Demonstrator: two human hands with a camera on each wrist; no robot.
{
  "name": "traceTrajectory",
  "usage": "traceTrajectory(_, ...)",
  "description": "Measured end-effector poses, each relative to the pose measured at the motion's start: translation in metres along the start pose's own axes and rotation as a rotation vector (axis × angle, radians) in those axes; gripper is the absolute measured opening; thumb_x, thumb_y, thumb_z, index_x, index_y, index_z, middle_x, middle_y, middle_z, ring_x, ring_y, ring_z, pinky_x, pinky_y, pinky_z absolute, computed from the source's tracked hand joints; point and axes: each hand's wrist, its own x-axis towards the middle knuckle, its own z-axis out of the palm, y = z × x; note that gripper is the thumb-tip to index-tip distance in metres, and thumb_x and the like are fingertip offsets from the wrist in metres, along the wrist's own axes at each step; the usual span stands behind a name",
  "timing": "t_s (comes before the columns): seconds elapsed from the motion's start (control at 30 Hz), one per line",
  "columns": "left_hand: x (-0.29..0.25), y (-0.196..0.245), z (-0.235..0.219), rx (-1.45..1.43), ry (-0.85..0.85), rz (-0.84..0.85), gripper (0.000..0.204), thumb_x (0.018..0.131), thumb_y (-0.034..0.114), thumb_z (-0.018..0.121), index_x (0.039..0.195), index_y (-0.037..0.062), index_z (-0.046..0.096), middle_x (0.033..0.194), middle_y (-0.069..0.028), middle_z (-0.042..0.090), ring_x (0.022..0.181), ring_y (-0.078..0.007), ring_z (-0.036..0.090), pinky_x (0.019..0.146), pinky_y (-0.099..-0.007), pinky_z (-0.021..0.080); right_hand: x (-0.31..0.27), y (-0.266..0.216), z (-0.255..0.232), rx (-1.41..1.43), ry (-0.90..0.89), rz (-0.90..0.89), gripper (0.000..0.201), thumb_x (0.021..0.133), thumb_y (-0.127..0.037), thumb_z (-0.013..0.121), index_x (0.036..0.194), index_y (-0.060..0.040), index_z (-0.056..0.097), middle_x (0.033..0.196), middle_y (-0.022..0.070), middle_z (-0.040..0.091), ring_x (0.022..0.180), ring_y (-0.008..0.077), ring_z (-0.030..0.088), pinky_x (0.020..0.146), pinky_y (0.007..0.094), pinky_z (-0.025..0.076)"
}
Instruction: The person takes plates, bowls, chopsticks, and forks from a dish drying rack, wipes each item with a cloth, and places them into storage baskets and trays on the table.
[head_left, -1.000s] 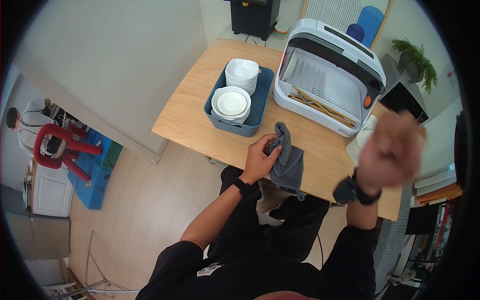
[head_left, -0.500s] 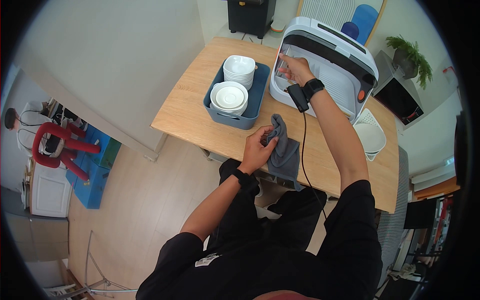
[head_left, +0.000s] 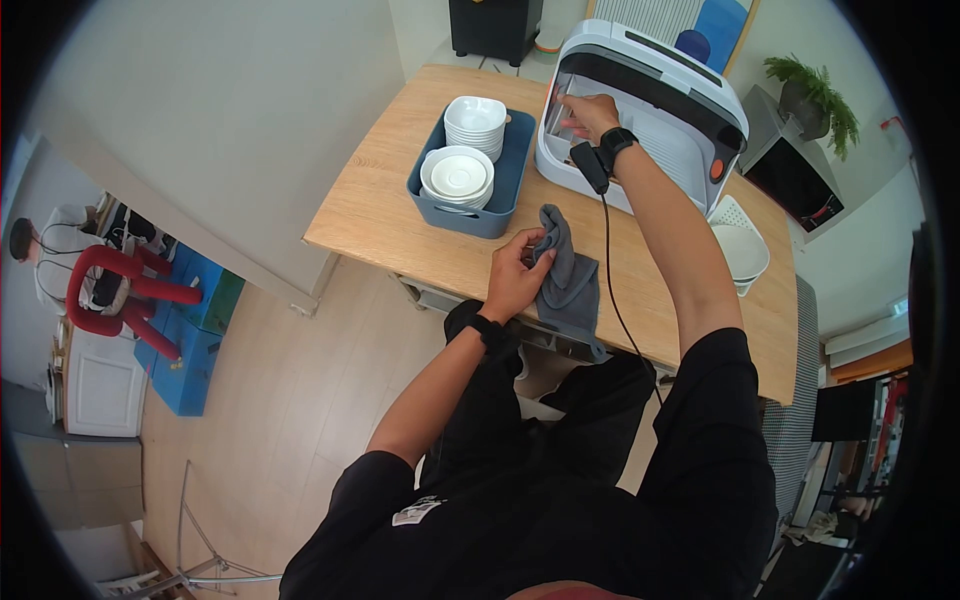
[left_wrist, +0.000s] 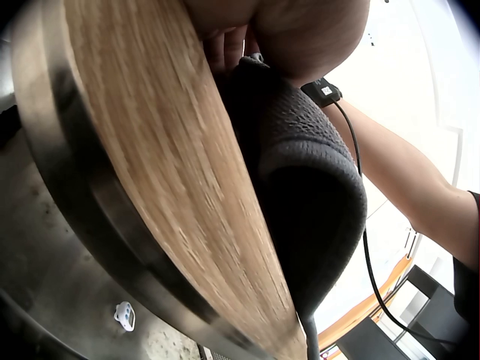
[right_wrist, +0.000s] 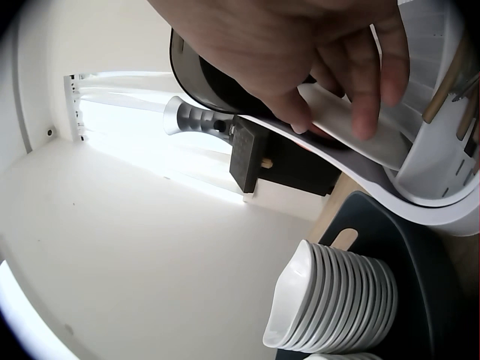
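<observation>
My left hand (head_left: 513, 275) pinches a grey cloth (head_left: 572, 288) at the table's front edge, and part of the cloth hangs over that edge. In the left wrist view the cloth's folded edge (left_wrist: 315, 154) bulges below the fingers. My right hand (head_left: 593, 115) reaches into the left end of a white dish cabinet (head_left: 556, 168) whose dark see-through lid is raised. There, in the right wrist view, thumb and fingers pinch a white plate (right_wrist: 337, 120) standing on edge. Wooden chopsticks (right_wrist: 450, 82) lie along the cabinet's front.
Left of the cabinet stands a blue-grey tub (head_left: 460, 220) with stacked white bowls (head_left: 476, 115) and a second stack topped by a saucer (head_left: 458, 175). A white perforated basket (head_left: 735, 215) holds a white bowl (head_left: 742, 252) at right. A black cable (head_left: 615, 310) trails from my right wrist.
My right hand has swung from the table's right side across into the cabinet's left end, where it stays over the last half second. My left hand keeps holding the cloth.
</observation>
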Motion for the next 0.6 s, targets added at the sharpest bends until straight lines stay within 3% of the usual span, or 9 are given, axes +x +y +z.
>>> traceTrajectory(0.17,0.001,-0.007,0.001,-0.057,0.006,-0.001,0.034,0.086,0.009,0.071,0.116,-0.0037,0.061,0.100,-0.0115,0.070,0.080,-0.0130,0.066,0.067,-0.0249,0.050,0.007,0.003,-0.003,0.026,0.074,0.047,0.031,0.083,-0.025,0.072,0.095,0.0028,0.065,0.085,0.0071,0.066,0.077,0.0184,0.071,0.068,0.0338,0.055)
traceTrajectory(0.23,0.002,-0.008,0.001,-0.036,0.006,0.016,0.034,0.086,0.008,0.071,0.116,-0.0036,0.061,0.101,-0.0116,0.070,0.080,-0.0126,0.066,0.067,-0.0249,0.050,-0.003,0.001,-0.016,0.116,0.095,0.000,0.041,0.082,-0.026,0.069,0.103,0.0084,0.066,0.096,0.0159,0.070,0.078,0.0219,0.073,0.069,0.0321,0.057)
traceTrajectory(0.27,0.003,-0.009,0.002,-0.041,0.001,0.012,0.034,0.086,0.008,0.071,0.116,-0.0036,0.061,0.101,-0.0116,0.070,0.080,-0.0126,0.066,0.067,-0.0249,0.050,-0.008,0.000,-0.025,0.171,0.056,0.019,0.040,0.083,-0.026,0.068,0.101,0.0085,0.064,0.097,0.0151,0.069,0.082,0.0217,0.072,0.076,0.0343,0.057)
traceTrajectory(0.37,0.001,-0.010,0.002,-0.033,0.005,0.015,0.034,0.085,0.009,0.072,0.116,-0.0035,0.061,0.101,-0.0114,0.070,0.077,-0.0117,0.064,0.066,-0.0250,0.050,-0.041,0.000,-0.057,0.323,-0.021,-0.021,0.036,0.084,-0.026,0.067,0.097,0.0073,0.064,0.095,0.0122,0.067,0.087,0.0212,0.071,0.081,0.0353,0.056)
traceTrajectory(0.53,0.001,-0.014,0.002,-0.021,0.029,0.030,0.036,0.084,0.009,0.073,0.116,-0.0032,0.062,0.101,-0.0114,0.070,0.074,-0.0103,0.061,0.066,-0.0247,0.049,-0.114,0.031,-0.110,0.578,-0.163,-0.056,0.039,0.089,-0.024,0.065,0.115,0.0040,0.054,0.104,0.0105,0.062,0.092,0.0195,0.064,0.086,0.0351,0.056)
traceTrajectory(0.6,0.003,-0.016,0.002,0.009,0.031,0.062,0.036,0.085,0.009,0.073,0.116,-0.0037,0.062,0.101,-0.0099,0.069,0.075,-0.0094,0.060,0.066,-0.0243,0.049,-0.153,0.053,-0.126,0.629,-0.171,-0.010,0.031,0.092,-0.023,0.063,0.113,-0.0015,0.056,0.099,0.0063,0.062,0.089,0.0167,0.063,0.085,0.0322,0.054)
